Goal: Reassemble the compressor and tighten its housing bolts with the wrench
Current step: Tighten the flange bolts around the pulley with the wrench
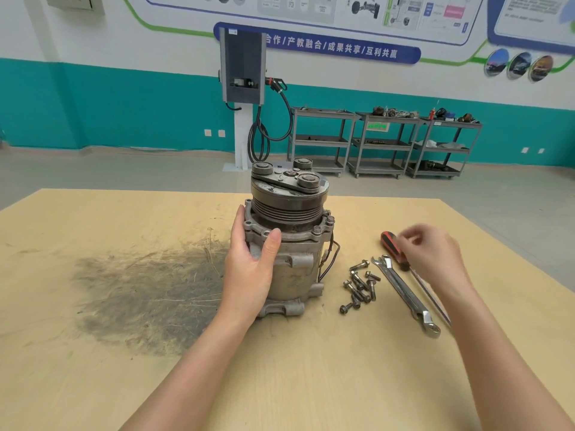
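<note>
A wide plywood tabletop (311, 368) filled the lower half of the frame, with a dark greasy smear (146, 293) spread across its left centre. At the frame's centre the compressor (289, 237) stood upright on its mounting lugs, pulley end up, with a grooved pulley and clutch plate at the top. Some bolts were already seated in the flange below the pulley.

The left hand (252, 262) was wrapped round the left side of the housing, thumb across the front just under the flange, so the body was steadied. The right hand (432, 253) was held over the right centre of the frame, above the red-and-black screwdriver (393, 247); its fingers were loosely curled, and whether anything was pinched in them could not be told because of blur.

A combination wrench (404, 293) lay diagonally just left of the screwdriver, and a cluster of loose flanged bolts (357, 284) lay between the wrench and the compressor.

It was judged that a bolt was to be fetched next. The step would be done best if the housing were kept braced, each bolt were started by hand to avoid cross-threading, and the wrench were applied only afterwards, in a crosswise order.
</note>
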### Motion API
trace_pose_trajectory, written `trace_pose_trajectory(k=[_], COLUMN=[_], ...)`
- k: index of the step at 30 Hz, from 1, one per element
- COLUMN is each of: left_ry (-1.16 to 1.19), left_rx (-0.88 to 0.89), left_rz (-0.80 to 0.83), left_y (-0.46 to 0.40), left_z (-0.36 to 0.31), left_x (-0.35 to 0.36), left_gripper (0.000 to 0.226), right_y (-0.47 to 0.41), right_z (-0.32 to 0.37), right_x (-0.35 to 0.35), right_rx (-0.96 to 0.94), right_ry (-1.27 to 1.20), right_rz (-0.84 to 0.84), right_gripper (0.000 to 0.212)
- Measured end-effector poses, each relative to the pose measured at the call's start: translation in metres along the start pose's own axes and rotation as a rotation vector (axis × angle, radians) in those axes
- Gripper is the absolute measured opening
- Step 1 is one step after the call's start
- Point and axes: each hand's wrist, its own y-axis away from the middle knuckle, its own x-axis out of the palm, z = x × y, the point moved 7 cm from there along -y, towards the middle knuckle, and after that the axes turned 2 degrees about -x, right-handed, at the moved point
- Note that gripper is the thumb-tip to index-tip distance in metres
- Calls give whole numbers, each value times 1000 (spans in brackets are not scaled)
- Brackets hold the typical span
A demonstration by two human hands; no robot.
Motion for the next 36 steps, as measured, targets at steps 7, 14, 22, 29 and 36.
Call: trace_pose_trajectory(k=[7, 14, 22, 29, 36], left_ry=[24, 28, 23, -10, -4], left_rx=[-6, -13, -10, -1, -9], left_rz=[-1, 4, 2, -4, 1], left_y=[1, 1, 1, -1, -1], left_z=[1, -1, -2, 2, 3], left_x=[-1, 0, 0, 0, 1], left_gripper=[90, 91, 91, 91, 89], right_y=[7, 20, 4, -11, 2], right_z=[-48, -22, -33, 18, 82], right_x=[34, 49, 46, 10, 32], right_rx=[123, -30, 80, 45, 41], right_ry=[489, 867, 691, -373, -975], right_rz=[335, 239, 308, 254, 348], right_gripper=[7, 24, 14, 18, 14])
